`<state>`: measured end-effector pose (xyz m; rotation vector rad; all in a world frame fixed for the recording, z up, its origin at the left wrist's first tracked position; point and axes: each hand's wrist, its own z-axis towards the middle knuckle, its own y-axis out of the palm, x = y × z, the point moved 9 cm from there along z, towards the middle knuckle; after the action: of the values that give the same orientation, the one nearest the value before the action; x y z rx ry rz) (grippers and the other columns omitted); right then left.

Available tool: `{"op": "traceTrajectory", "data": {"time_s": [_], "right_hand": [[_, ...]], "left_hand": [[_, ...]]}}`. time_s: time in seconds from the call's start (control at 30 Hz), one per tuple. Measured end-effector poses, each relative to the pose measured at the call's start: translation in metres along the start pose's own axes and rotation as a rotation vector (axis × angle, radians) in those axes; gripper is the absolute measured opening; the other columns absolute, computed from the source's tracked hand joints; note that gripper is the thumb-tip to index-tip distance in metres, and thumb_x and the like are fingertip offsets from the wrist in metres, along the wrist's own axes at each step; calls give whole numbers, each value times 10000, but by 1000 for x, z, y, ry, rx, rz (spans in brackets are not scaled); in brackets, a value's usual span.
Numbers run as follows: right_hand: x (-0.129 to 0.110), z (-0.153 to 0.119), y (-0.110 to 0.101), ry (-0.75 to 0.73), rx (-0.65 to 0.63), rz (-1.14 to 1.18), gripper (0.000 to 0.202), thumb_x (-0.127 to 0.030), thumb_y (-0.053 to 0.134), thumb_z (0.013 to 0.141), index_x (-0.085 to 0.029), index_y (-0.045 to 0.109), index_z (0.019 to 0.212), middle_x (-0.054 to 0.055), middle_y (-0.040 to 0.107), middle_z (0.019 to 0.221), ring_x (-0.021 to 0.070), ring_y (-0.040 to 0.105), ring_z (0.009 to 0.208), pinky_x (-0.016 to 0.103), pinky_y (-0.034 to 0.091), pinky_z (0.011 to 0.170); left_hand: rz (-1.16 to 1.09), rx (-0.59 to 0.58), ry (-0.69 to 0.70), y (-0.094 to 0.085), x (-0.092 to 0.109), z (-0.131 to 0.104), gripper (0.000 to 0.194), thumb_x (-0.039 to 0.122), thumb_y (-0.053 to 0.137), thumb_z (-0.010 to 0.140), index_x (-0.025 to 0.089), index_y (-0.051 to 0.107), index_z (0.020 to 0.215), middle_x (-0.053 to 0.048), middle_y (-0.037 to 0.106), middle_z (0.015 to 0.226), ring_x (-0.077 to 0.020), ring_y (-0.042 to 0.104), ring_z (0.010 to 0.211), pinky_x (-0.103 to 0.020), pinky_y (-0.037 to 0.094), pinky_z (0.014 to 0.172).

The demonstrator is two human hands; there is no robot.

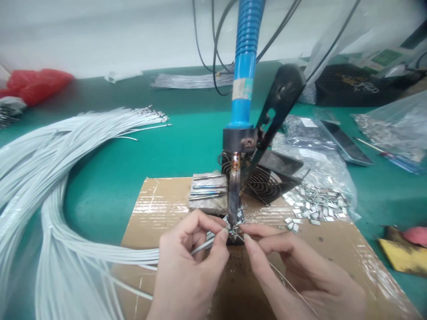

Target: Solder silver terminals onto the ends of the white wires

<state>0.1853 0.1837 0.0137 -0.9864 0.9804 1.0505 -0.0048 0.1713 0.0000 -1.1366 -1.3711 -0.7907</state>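
Note:
My left hand (195,262) is closed around several white cables (133,255), pinching their ends between thumb and forefinger just below the soldering iron tip. My right hand (293,266) pinches a thin solder wire (293,289), whose end reaches the same spot from the right. The blue-handled soldering iron (234,191) points straight down from a black clamp (238,140), its dark tip between my fingertips. Something small and shiny sits under the tip, too small to make out. A cardboard sheet (167,204) lies beneath both hands.
A large bundle of white cables (66,138) spreads over the green table at left. Behind the iron stand a block with metal rods (208,191) and a black fan (263,182). Small metal pieces (316,202) are heaped at right, near a phone (347,142) and a screwdriver (400,161).

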Motion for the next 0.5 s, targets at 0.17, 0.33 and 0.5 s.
{"op": "traceTrajectory", "data": {"time_s": [0.17, 0.33, 0.5], "right_hand": [[-1, 0, 1, 49, 9, 39, 200, -294, 840, 875, -270, 734, 707, 10, 864, 924, 153, 830, 800, 141, 639, 791], [0, 0, 2, 55, -17, 69, 190, -296, 839, 883, -280, 724, 732, -1, 860, 965, 148, 839, 834, 124, 628, 813], [1, -1, 3, 57, -45, 67, 151, -286, 825, 891, -294, 749, 761, -11, 859, 981, 146, 845, 844, 118, 627, 829]], "left_hand": [[-3, -3, 5, 1, 2, 1, 132, 150, 759, 853, 215, 744, 739, 20, 803, 766, -99, 715, 633, -124, 556, 575], [19, 13, -15, 0, 3, 1, 135, 143, 763, 853, 208, 744, 735, 12, 809, 776, -94, 692, 613, -124, 551, 563], [19, 11, -6, -1, 3, 0, 146, 147, 754, 870, 210, 743, 739, 6, 815, 795, -94, 682, 613, -125, 534, 549]]}}
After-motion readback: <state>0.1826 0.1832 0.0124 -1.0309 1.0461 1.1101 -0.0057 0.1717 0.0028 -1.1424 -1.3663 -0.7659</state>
